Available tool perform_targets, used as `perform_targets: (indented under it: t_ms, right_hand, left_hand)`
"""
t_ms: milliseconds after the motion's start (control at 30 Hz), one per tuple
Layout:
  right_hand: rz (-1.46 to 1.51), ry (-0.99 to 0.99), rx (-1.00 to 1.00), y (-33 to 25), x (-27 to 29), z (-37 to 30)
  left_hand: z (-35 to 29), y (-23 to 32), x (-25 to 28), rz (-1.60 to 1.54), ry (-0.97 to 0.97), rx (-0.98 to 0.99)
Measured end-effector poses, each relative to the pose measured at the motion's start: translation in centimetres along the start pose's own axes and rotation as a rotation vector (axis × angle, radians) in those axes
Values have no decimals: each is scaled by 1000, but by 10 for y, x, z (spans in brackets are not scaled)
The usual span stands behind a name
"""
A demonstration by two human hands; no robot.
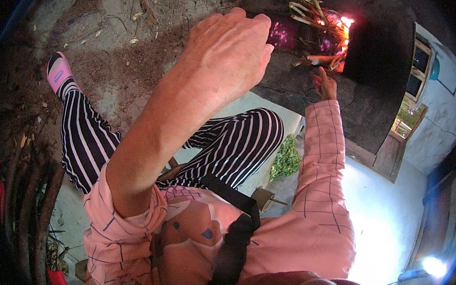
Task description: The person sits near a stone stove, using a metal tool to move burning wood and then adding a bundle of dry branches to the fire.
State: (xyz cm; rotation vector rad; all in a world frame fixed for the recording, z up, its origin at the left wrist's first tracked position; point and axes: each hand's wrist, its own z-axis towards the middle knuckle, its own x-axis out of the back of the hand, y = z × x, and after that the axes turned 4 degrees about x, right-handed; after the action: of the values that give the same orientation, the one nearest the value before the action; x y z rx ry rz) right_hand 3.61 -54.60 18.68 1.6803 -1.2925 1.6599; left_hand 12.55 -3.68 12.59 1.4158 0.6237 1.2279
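My left hand (227, 51) is raised in the upper middle, the back of it towards me. Its fingers curl under, so anything inside them is hidden. Further right, my right hand (327, 85) reaches to the mouth of a dark stove (374, 97). One finger is stretched out close to the end of a burning stick (327, 60); whether they touch I cannot tell. Above that stick, a bundle of thin dry stalks (309, 13) juts out of the opening. Bright flames (345, 33) burn at their inner ends.
Dirt and plant scraps cover the floor (129, 65) at the upper left. Thick wooden logs (32, 222) lie at the left. Green leaves (286, 159) and a brown container with a handle (264, 197) are beside my knee. A wooden-framed window (406, 118) is at the right.
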Motion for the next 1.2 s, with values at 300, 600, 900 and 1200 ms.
perform_targets:
  t_ms: [300,600,900,1200]
  right_hand:
    - [211,-77,-25,17,-17,-2]
    - [344,-28,-20,20,-51,13]
    - [732,-110,-140,4,-81,52]
    - [570,376,-16,-17,-110,36]
  left_hand:
    - [0,0,-1,2,-13,2]
    - [1,-2,-3,32,-45,19]
    - [-2,-13,-1,84,-58,3]
    - [-8,-19,4,99,-24,-24]
